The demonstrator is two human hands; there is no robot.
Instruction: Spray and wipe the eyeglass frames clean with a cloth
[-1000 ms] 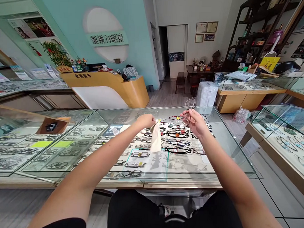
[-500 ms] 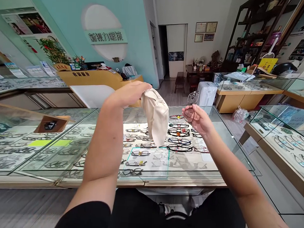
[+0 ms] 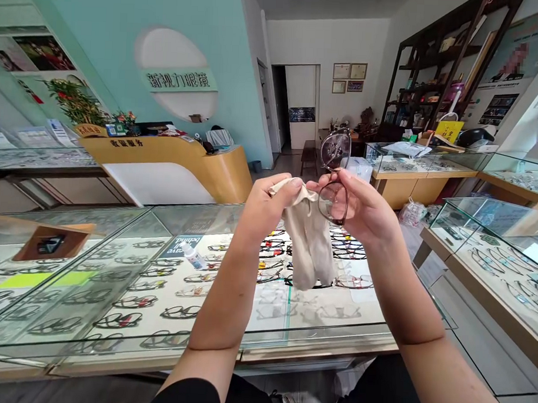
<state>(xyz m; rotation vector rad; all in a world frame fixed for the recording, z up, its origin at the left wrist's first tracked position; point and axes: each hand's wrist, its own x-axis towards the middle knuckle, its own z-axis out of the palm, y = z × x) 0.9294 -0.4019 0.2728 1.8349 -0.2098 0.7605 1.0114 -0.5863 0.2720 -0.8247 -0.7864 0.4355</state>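
A beige cloth [image 3: 309, 244] hangs from my left hand [image 3: 271, 204], which pinches its top edge between thumb and fingers. Close by on the right, my right hand [image 3: 361, 205] grips a pair of dark-rimmed glasses [image 3: 336, 148] near the bridge, one lens above the other. The cloth's upper right corner reaches the lower lens and the right fingertips; whether it touches the lens I cannot tell. Both hands are raised above the glass display case [image 3: 264, 336]. Under the glass, rows of eyeglasses [image 3: 135, 301] lie on a white surface.
A small white bottle [image 3: 193, 256] stands at the case's middle left. An open wooden box [image 3: 53, 244] is at the far left. Another glass case [image 3: 490, 291] stands at the right. Behind are a yellow counter [image 3: 173, 160] and a plastic bag [image 3: 412, 212] on the floor.
My left hand has moved right with the cloth, beside the glasses. The glasses are nearer and higher in view. The camera view has shifted, and the white bottle now shows.
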